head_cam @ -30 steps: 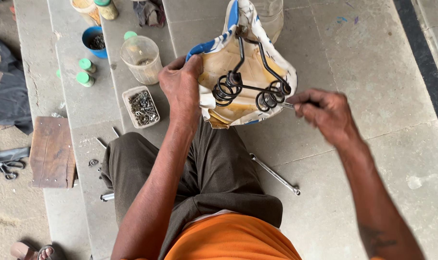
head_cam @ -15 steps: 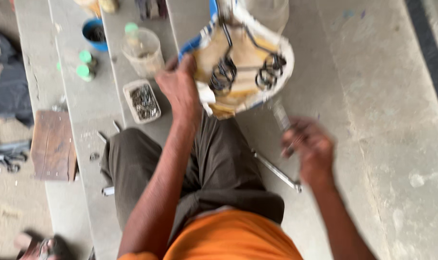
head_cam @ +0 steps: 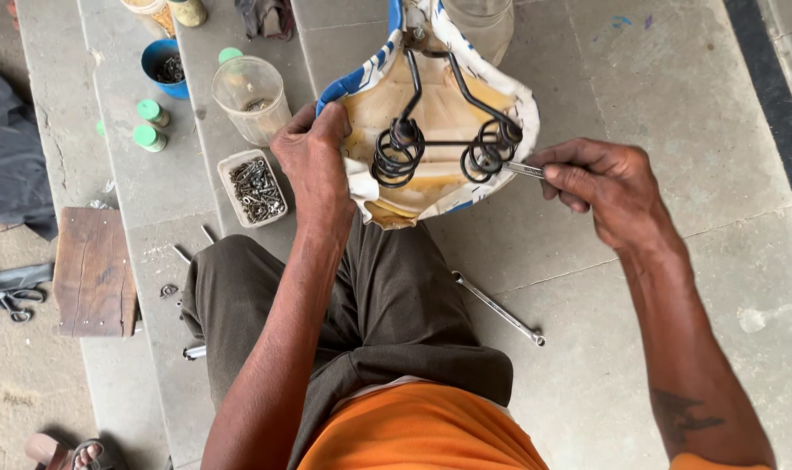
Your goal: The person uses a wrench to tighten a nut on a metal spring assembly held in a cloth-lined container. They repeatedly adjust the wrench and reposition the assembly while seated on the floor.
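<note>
An upturned bicycle saddle (head_cam: 439, 96) rests on my knee, its tan underside up, with a blue and white cover around the rim. Two black coil springs (head_cam: 396, 157) and a bent wire frame sit on it. My left hand (head_cam: 313, 161) grips the saddle's left edge. My right hand (head_cam: 600, 178) pinches a thin silver tool (head_cam: 522, 169), whose tip touches the right-hand coil.
A silver spanner (head_cam: 499, 308) lies on the concrete step by my leg. To the left stand a tray of screws (head_cam: 255, 187), a clear plastic tub (head_cam: 250, 97), a blue bowl (head_cam: 164, 65) and green-capped bottles (head_cam: 151, 126). A wooden block (head_cam: 94, 271) lies further left.
My right hand dropped down towards the spanner half a second ago, then came back up to the right-hand coil with the thin tool. My left hand kept its hold on the saddle.
</note>
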